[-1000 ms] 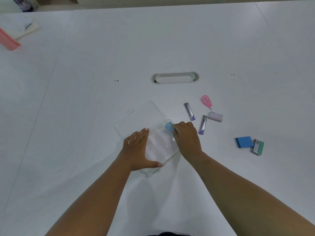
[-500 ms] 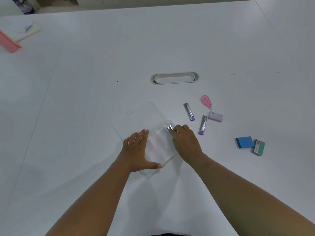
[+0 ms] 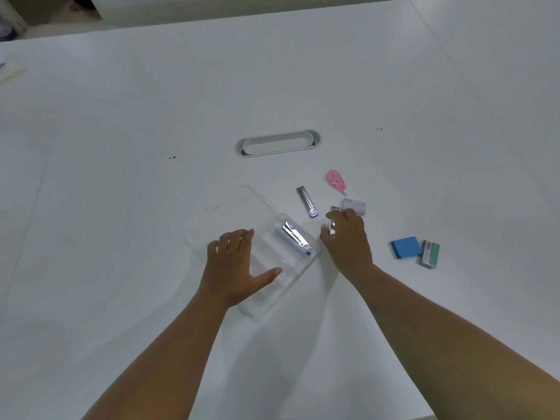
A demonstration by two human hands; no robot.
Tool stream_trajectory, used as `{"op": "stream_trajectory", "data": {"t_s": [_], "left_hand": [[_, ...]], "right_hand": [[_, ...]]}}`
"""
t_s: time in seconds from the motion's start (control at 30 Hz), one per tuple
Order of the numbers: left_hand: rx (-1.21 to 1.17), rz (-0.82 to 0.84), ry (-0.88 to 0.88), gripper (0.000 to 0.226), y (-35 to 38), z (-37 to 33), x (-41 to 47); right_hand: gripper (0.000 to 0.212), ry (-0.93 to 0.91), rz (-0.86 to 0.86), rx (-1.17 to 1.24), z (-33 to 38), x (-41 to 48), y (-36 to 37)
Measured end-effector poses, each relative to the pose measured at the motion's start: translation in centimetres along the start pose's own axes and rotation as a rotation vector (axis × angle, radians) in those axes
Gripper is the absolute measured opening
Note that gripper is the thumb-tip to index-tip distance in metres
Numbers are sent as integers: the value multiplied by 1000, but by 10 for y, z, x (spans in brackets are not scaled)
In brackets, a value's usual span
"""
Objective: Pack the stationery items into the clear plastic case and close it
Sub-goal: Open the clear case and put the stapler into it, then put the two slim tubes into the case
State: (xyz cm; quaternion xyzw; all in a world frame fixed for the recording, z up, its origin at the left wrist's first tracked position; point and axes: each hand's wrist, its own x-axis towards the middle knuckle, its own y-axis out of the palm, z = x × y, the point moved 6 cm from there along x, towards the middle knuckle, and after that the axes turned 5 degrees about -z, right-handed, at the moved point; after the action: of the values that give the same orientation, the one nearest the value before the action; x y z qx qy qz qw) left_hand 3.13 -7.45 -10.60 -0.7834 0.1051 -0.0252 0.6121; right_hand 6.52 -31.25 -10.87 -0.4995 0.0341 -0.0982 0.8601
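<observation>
So far only the stapler (image 3: 293,239) lies in the clear plastic case (image 3: 283,262), left hand (image 3: 239,265) spread flat steadying it, right hand (image 3: 347,237) pinching a lead tube (image 3: 332,221), five items still loose.

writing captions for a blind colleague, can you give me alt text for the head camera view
A person's left hand steadies an open clear plastic case holding a stapler, while the right hand closes on a small grey tube beside it. Still on the white table: another grey tube, pink correction tape, a small white box, a blue pad and a green box.

Probably an office: white desk (image 3: 121,207) with cable grommet (image 3: 277,144)
</observation>
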Motion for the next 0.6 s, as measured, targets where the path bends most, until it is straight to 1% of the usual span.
{"op": "stream_trajectory", "data": {"t_s": [0.07,0.13,0.23,0.33,0.47,0.6], "left_hand": [[8,-83,53,88,-5,-10,13],[23,-121,105,76,-6,-22,29],[26,-138,141,67,-8,-37,53],[29,-140,176,59,-9,-51,80],[65,-80,252,49,-5,-68,118],[131,38,379,47,3,-82,150]], "right_hand": [[27,63,12,83,-5,3,-2],[30,119,36,132,-10,6,0],[35,168,41,117,-14,7,4],[32,136,34,43,-18,8,5],[21,136,26,25,-35,13,3],[13,124,21,34,-49,14,0]]}}
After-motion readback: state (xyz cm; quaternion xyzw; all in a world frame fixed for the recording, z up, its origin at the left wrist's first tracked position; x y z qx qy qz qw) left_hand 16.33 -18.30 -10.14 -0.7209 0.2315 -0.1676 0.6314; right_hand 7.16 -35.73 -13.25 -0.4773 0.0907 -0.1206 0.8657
